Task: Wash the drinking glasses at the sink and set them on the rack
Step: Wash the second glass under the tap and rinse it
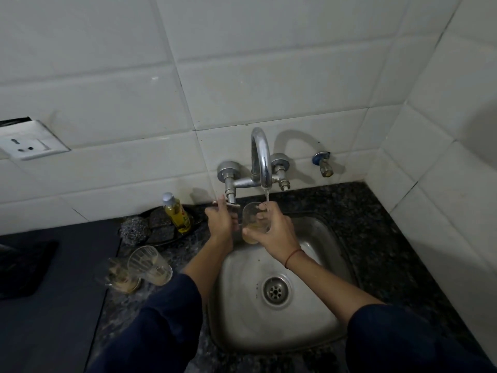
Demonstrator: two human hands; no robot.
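Head view, right hand (271,232) gripping one glass (253,212), two glasses (149,265) on counter (376,238)

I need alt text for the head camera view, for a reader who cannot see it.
The right hand holds a drinking glass under running water from the wall tap, above a steel sink, while the left hand grips the tap handle. Two used glasses sit on the counter to the left, near a soap bottle and a steel scrubber.

Speckled dark countertop (376,238), yellow bottle (179,216) (silver cap), white tiles (269,76).
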